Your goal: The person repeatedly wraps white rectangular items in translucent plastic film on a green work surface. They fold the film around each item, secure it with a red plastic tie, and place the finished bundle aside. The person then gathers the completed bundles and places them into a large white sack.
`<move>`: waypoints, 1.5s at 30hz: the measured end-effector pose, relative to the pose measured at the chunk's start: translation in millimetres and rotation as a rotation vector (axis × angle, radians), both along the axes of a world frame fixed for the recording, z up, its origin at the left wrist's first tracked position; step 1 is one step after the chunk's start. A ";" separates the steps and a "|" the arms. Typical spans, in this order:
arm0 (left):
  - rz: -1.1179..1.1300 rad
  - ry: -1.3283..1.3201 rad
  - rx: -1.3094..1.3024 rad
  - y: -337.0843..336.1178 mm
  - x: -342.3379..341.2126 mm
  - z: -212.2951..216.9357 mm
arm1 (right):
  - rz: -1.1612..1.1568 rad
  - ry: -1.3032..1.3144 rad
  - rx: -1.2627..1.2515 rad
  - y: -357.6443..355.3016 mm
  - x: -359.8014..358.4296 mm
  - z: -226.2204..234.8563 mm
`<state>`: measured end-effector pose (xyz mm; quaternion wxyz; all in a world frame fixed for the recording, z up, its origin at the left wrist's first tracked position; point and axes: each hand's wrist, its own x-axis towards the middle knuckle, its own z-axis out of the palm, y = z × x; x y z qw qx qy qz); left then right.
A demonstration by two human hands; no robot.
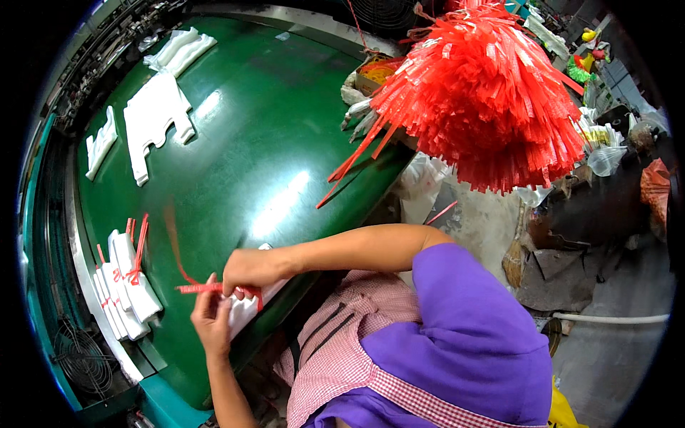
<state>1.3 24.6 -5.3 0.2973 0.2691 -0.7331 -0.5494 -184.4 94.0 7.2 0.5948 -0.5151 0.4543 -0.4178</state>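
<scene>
A folded bundle of white plastic bags (245, 315) lies at the near edge of the green belt, with a red plastic strip (200, 288) around it. My right hand (251, 271) reaches across from the right, closed on the strip just above the bundle. Below it, my left hand (212, 319) has its fingers and thumb pinched together at the strip, beside the bundle. One loose end of the strip, blurred, rises to the left. The fingers partly cover where the strip crosses itself.
Several bundles tied with red strips (130, 282) lie at the left edge of the green belt (235, 157). Flat white bags (158, 114) rest farther up. A large bunch of red strips (485, 100) hangs at upper right. A fan (84, 357) sits lower left.
</scene>
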 end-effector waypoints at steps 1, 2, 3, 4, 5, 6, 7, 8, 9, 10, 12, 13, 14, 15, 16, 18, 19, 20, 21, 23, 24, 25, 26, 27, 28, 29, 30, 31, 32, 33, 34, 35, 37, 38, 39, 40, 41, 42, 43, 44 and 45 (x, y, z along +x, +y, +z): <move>0.034 0.011 0.160 -6.4 7.5 0.4 | -0.037 0.272 -0.207 3.2 4.4 -7.2; -0.043 0.032 0.160 -16.0 16.3 -4.9 | -0.067 0.540 -0.410 8.3 10.5 -10.9; -0.030 0.015 0.165 -16.8 16.9 -5.3 | 0.001 0.822 -0.395 18.6 13.8 11.7; -0.017 -0.002 0.169 -18.0 15.8 -5.6 | -0.064 0.861 -0.501 22.5 15.7 10.9; 0.026 0.022 0.218 -19.0 12.9 -6.8 | -0.135 0.896 -0.607 26.5 19.5 9.0; 0.071 0.047 0.266 -19.9 8.9 -8.1 | -0.206 0.930 -0.713 28.9 24.4 6.5; 0.103 0.098 0.296 -20.0 3.9 -8.2 | -0.308 0.855 -0.833 29.5 30.7 0.8; 0.063 0.087 0.217 -20.1 2.0 -9.6 | -0.238 0.835 -0.814 32.3 34.5 3.3; 0.025 0.077 0.138 -20.0 1.4 -11.7 | -0.167 0.813 -0.795 35.4 38.4 6.3; -0.013 0.066 0.059 -19.3 2.8 -13.5 | -0.096 0.790 -0.777 36.7 41.8 10.4; -0.025 -0.031 0.087 -17.2 7.2 -7.7 | -0.032 0.613 -0.413 22.7 29.6 23.1; -0.015 -0.031 0.128 -15.7 10.5 -6.9 | -0.121 0.259 -0.200 9.4 25.2 13.2; 0.000 -0.031 0.169 -14.4 12.2 -6.6 | -0.199 -0.096 0.014 0.1 19.1 9.3; 0.010 0.079 0.078 -8.1 7.5 -5.8 | -0.184 -0.336 0.188 -3.5 8.2 6.3; 0.032 0.038 -0.364 -7.7 9.4 -9.0 | -0.225 -0.148 0.024 -4.9 9.0 2.1; -0.141 -0.071 -0.814 5.5 13.7 -1.5 | -0.300 0.222 -0.291 -5.1 16.8 -12.5; -0.249 -0.082 -1.043 10.2 7.5 1.6 | -0.248 0.332 -0.408 -2.0 19.6 -19.4; -0.355 -0.074 -1.074 14.3 3.3 11.4 | -0.174 0.368 -0.389 4.9 18.4 -7.1; -0.309 -0.079 -0.953 13.5 7.3 6.5 | -0.134 0.352 -0.394 3.4 14.3 -7.8; -0.198 -0.036 -0.843 3.2 10.9 7.4 | -0.140 0.407 -0.440 2.4 12.1 -7.0; -0.132 0.004 -0.850 -8.6 8.1 17.9 | -0.183 0.472 -0.478 5.9 15.0 -6.1; -0.014 -0.164 -0.761 -26.1 3.7 31.3 | -0.223 0.536 -0.517 10.8 17.7 -6.5; 0.210 -0.256 -0.362 -58.2 18.4 15.8 | -0.113 0.641 -0.688 22.4 27.1 -12.7; 0.166 -0.263 -0.418 -76.1 27.3 12.3 | -0.038 0.707 -0.761 29.6 32.0 -8.8; 0.189 -0.371 -0.641 -68.1 23.2 17.2 | 0.045 0.757 -0.851 29.3 35.8 -3.4; 0.211 -0.366 -0.691 -67.9 18.0 14.8 | 0.023 0.831 -0.912 21.1 35.1 4.3; 0.253 -0.367 -0.714 -73.4 18.6 9.9 | 0.002 0.892 -0.980 12.7 33.3 9.6; 0.233 -0.290 -0.592 -80.2 26.1 3.2 | 0.034 0.936 -0.919 8.3 30.0 8.8; 0.209 -0.176 -0.422 -86.0 31.8 -2.6 | 0.061 0.995 -0.852 2.7 24.3 7.6; 0.230 -0.174 -0.274 -87.3 38.1 -3.3 | 0.069 1.050 -0.830 -4.5 17.0 9.1; 0.271 -0.080 -0.251 -84.2 42.3 0.9 | 0.065 1.119 -0.805 -16.8 10.9 11.3; 0.349 -0.034 -0.291 -86.5 49.9 7.1 | -0.015 1.090 -0.683 -31.1 6.3 17.0; 0.484 0.044 -0.318 -92.1 66.4 7.3 | -0.202 0.938 -0.455 -75.0 4.4 19.3; 0.451 0.005 -0.533 -95.5 69.7 12.5 | -0.326 0.824 -0.353 -105.3 6.5 18.1; 0.408 -0.040 -0.747 -99.5 67.1 19.9 | -0.309 0.579 -0.353 -137.0 10.8 6.5; 0.347 -0.075 -0.959 -107.9 60.0 23.5 | -0.302 0.344 -0.344 -166.5 13.8 -11.0; 0.275 -0.231 -1.076 -117.5 58.2 24.0 | -0.228 0.173 -0.440 -187.6 26.5 -19.7; 0.291 -0.381 -1.135 -127.4 53.9 21.2 | -0.169 0.553 -0.599 -198.6 21.9 -19.6; 0.317 -0.489 -1.179 -143.4 57.7 10.0 | -0.246 0.834 -0.816 -212.7 14.0 -23.5; 0.349 -0.601 -1.217 -156.9 62.2 -4.9 | -0.321 1.111 -1.037 -232.9 1.1 -31.0; 0.421 -0.562 -1.242 -163.6 61.5 -18.2 | -0.434 1.093 -0.971 -252.1 -14.4 -38.0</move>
